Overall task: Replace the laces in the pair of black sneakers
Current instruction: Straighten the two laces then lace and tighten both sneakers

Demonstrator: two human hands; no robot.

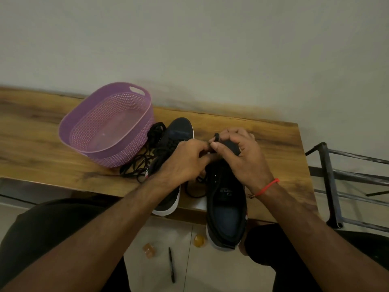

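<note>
Two black sneakers lie on a wooden table (pixel 273 142). The right sneaker (pixel 227 209) overhangs the near edge, heel toward me. The left sneaker (pixel 179 131) points away, partly hidden by my left arm. My right hand (pixel 242 157) rests over the right sneaker's front and pinches a black lace (pixel 216 137) that loops up between thumb and forefinger. My left hand (pixel 187 161) meets it from the left, its fingers curled at the same lace near the eyelets. A loose lace end (pixel 195 192) trails between the sneakers. A pile of loose black laces (pixel 136 167) sits left of the shoes.
A purple plastic basket (pixel 134 91) stands at the left of the table, touching the lace pile. A dark metal rack (pixel 330 186) stands to the right of the table. On the tiled floor lie a pen (pixel 171 264), an orange block (pixel 149 250) and a yellow object (pixel 199 241).
</note>
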